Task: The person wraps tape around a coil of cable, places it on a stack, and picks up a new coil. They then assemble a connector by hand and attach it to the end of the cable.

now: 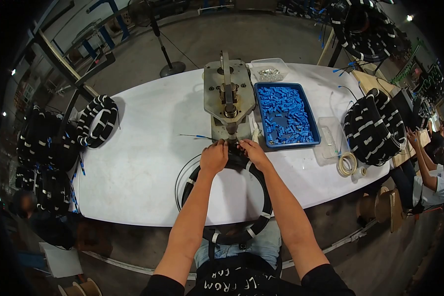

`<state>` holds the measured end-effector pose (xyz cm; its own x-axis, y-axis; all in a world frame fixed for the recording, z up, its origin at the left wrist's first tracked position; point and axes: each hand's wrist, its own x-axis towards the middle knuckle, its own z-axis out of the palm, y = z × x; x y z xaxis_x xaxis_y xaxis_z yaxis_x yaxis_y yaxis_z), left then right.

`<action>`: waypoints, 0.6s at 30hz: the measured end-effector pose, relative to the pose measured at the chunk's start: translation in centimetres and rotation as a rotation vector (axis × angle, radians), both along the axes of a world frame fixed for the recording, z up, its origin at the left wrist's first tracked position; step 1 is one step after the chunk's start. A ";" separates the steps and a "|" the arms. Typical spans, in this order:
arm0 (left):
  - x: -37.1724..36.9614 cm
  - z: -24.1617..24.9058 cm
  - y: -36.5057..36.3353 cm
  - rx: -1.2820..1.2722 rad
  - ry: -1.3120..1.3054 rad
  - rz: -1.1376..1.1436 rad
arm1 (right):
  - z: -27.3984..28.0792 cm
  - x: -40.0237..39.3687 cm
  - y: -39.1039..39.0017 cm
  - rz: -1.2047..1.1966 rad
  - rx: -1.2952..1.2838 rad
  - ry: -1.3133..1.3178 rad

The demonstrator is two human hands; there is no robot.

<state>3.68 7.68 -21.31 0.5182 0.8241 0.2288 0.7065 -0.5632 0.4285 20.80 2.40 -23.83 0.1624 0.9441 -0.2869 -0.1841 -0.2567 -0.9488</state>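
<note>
Both hands meet under the head of a metal bench press (229, 91) at the middle of the table. My left hand (214, 157) is closed, fingers curled around a thin black cable whose blue-sleeved end (201, 136) sticks out to the left. Just right of it, my right hand (254, 154) is pinched at the press's tool; whatever lies between its fingertips is too small and hidden to name. Below the hands a coil of black cable (267, 195), banded with white tape, hangs over the table's front edge against my lap.
A blue tray (316, 133) of blue connectors stands right of the press, with a clear box of small metal parts (270, 74) behind it. Tape rolls (347, 164) lie further right. Taped cable coils (375, 127) stand at both sides. A person (431, 180) sits at far right.
</note>
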 end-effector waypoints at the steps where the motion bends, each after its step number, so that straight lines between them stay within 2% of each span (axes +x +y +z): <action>1: 0.0 -0.1 0.0 0.011 -0.013 -0.003 | 0.0 0.0 0.0 -0.001 -0.001 0.001; 18: 0.2 0.0 0.2 -0.031 -0.020 0.038 | 0.1 -0.3 0.1 0.005 0.079 -0.178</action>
